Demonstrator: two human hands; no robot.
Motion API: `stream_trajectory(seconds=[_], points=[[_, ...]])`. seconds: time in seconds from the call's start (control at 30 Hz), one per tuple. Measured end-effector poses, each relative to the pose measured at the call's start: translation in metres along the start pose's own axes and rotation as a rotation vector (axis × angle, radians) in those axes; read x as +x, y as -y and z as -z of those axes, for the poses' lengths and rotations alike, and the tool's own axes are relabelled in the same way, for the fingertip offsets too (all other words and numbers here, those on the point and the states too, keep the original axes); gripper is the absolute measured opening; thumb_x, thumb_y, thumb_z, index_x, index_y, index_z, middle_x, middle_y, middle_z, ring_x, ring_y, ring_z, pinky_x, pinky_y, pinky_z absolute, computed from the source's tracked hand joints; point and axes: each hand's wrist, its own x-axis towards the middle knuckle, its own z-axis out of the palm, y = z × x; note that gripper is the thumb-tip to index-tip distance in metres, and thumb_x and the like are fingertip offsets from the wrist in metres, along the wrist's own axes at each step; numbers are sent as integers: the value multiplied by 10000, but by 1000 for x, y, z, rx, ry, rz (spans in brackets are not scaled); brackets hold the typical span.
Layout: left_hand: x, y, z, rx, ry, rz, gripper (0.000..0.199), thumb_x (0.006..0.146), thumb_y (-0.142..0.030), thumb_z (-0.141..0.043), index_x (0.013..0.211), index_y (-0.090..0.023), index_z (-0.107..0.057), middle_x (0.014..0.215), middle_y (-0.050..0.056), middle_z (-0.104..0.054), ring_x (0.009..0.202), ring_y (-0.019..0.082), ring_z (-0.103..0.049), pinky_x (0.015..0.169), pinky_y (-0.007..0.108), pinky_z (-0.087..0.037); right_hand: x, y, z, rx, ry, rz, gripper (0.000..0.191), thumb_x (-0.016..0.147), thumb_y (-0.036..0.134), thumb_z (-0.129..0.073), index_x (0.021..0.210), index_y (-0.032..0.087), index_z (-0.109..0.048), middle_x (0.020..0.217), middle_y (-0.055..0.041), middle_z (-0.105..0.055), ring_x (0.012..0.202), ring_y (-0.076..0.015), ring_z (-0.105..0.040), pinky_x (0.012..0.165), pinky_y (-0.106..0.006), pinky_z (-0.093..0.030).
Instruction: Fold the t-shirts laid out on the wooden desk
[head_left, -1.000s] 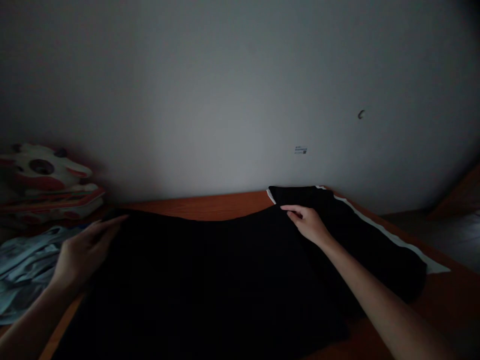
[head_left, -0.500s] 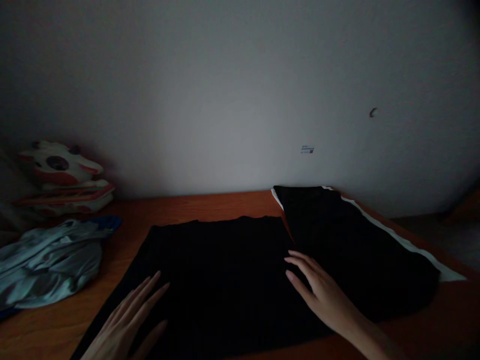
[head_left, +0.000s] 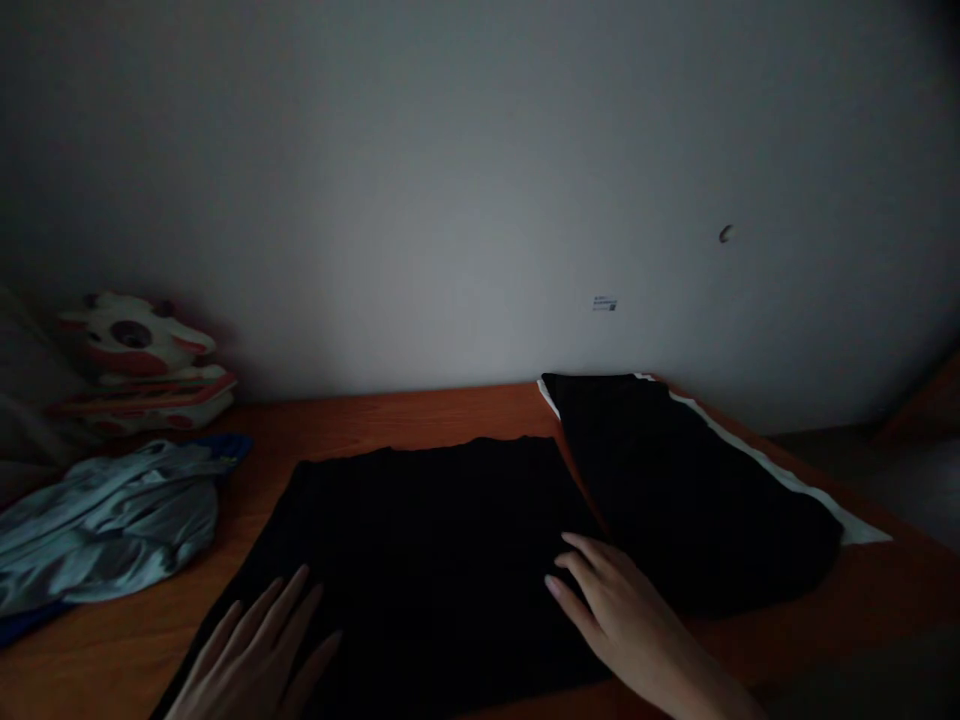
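Observation:
A black cloth [head_left: 427, 560] lies spread flat on the wooden surface in front of me. My left hand [head_left: 259, 650] rests over its left part, fingers stretched out and holding nothing. Over the cloth's right side is my right hand [head_left: 615, 610], its fingers apart and slightly bent, with nothing in them. To the right lies a second black cloth [head_left: 697, 500], with white material [head_left: 787, 475] showing along its right edge. A narrow strip of wood shows between the two black cloths at the back.
A crumpled grey-green garment [head_left: 127, 520] with blue parts lies at the left on the wooden surface [head_left: 360, 420]. Behind it stands a cow-shaped toy keyboard [head_left: 150, 385]. A pale wall [head_left: 450, 200] with a small label [head_left: 604, 304] rises at the back.
Both hands have moved nearer to me over the cloth, and the right hand has also shifted left. The view has turned slightly.

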Motion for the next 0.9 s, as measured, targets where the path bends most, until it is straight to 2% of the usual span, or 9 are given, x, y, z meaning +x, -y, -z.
stream_trajectory(seconds=[0.07, 0.2, 0.3, 0.4, 0.47, 0.6, 0.73, 0.8, 0.9], points=[[48, -26, 7, -32, 62, -64, 409, 941, -367, -415, 1245, -397, -688, 1514, 33, -533, 1429, 352, -434, 1081, 638, -442, 20, 27, -10, 34, -41, 73, 426, 1009, 470, -453, 1319, 260, -656, 1482, -106, -553, 1347, -324, -533, 1123, -546, -446], [151, -86, 1, -112, 148, 109, 550, 986, -392, -369, 1473, -165, -489, 1614, 166, -345, 1468, 347, -362, 1124, 533, -430, 76, 76, -38, 25, 27, 189, 472, 1020, 304, -409, 1454, 154, -517, 1586, -163, -403, 1468, -322, -374, 1184, -544, -344], [193, -116, -16, -126, 207, 219, 543, 983, -300, -352, 1498, -157, -446, 1588, 183, -393, 1467, 355, -367, 1127, 576, -402, 112, 88, -60, 0, 105, 165, 563, 979, 220, -404, 1517, 55, -404, 1611, -211, -321, 1516, -316, -261, 1221, -536, -258], [198, -124, -26, -121, 229, 206, 509, 965, -225, -343, 1429, -180, -545, 1556, 157, -458, 1477, 375, -337, 1159, 629, -325, 128, 80, -75, 0, 117, 169, 595, 960, 207, -387, 1534, 50, -372, 1625, -189, -292, 1536, -283, -206, 1253, -512, -157], [193, -120, -28, -101, 258, 142, 497, 962, -213, -339, 1390, -187, -591, 1566, 128, -452, 1493, 389, -287, 1175, 640, -286, 131, 74, -78, 6, 116, 176, 602, 961, 222, -380, 1538, 52, -364, 1633, -181, -279, 1535, -282, -208, 1252, -507, -153], [196, -100, -28, -88, 292, 30, 489, 975, -234, -337, 1394, -201, -586, 1588, 106, -418, 1504, 381, -258, 1185, 619, -283, 144, 75, -73, -38, 95, 175, 593, 924, 260, -472, 1489, 82, -451, 1583, -193, -397, 1461, -332, -366, 1196, -533, -275], [220, -81, -40, -119, 266, 15, 461, 958, -210, -370, 1342, -197, -625, 1543, 118, -491, 1477, 352, -351, 1173, 591, -320, 173, 81, -68, -133, 14, 176, 338, 890, 189, -506, 1180, 138, -674, 1226, -173, -664, 1164, -312, -589, 965, -449, -489], [230, -78, -48, -123, 232, 50, 461, 972, -238, -363, 1360, -172, -604, 1538, 145, -493, 1461, 342, -389, 1167, 570, -338, 184, 77, -71, -118, -57, 159, 255, 889, 174, -518, 1082, 161, -683, 1124, -143, -667, 1082, -285, -594, 916, -409, -498], [236, -78, -57, -141, 174, 127, 516, 1008, -336, -314, 1421, -111, -527, 1533, 194, -487, 1438, 328, -430, 1174, 536, -346, 192, 66, -78, -27, -132, 141, 236, 879, 183, -562, 1095, 189, -658, 1135, -104, -642, 1080, -255, -571, 945, -379, -475]])
